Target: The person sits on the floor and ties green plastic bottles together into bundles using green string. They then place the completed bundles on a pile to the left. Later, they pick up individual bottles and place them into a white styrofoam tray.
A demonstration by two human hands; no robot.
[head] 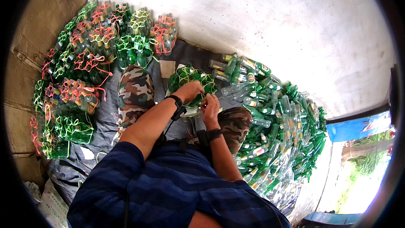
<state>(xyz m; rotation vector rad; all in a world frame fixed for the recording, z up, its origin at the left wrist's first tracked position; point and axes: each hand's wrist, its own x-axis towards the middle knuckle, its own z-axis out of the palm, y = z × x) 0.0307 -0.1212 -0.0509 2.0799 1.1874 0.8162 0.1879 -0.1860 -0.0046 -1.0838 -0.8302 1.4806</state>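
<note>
Between my knees stands a bundle of green glass bottles (190, 74), with yellow-green plastic strapping woven around the necks. My left hand (190, 91) is over the near side of this bundle, its fingertips pinched together at the strapping. Close beside it, to the right, my right hand (211, 106) has bent fingers near the same strapping at the bundle's near edge. The fingertips of both hands almost meet. What exactly lies between the fingers is too small to tell, and my hands hide part of the near bottles.
Many bottle bundles tied with red (163, 34) and green (134, 49) strapping stand at the left and back left. A large heap of loose bottles (284, 114) lies at the right along the white wall (253, 15). Dark sheeting (109, 101) covers the floor; a square tile-like piece (167, 68) lies behind the bundle.
</note>
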